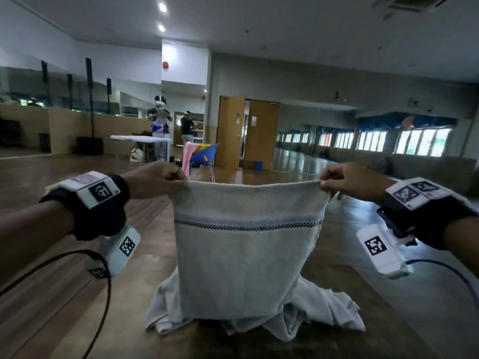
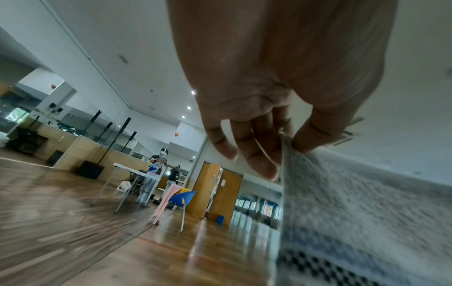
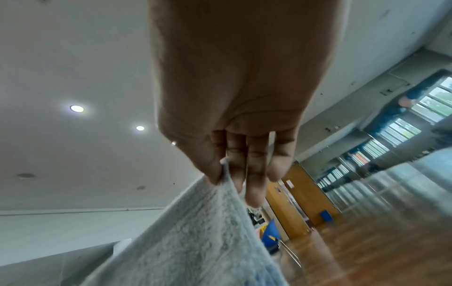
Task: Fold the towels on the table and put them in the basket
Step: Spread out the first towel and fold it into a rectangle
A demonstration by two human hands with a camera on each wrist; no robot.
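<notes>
Nearest the head camera, the person's forearms enter from both lower corners, each wrist wearing a black strap with white marker-tagged camera modules. At left, the left hand pinches the upper left corner of a pale grey towel; the left wrist view shows the corner caught between thumb and fingers, the remaining fingers loosely curled. Between the hands the towel hangs upright as a spread sheet, its top edge stretched nearly level, a blue band and a dark checked line crossing it below that edge. Its lower end rests on a crumpled heap of similar pale towels lying on the brown wooden table. At right, the right hand pinches the upper right corner, thumb against forefinger in the right wrist view. Beyond stand a blue chair draped with pink cloth, wooden doors and, at far right, bright windows.
</notes>
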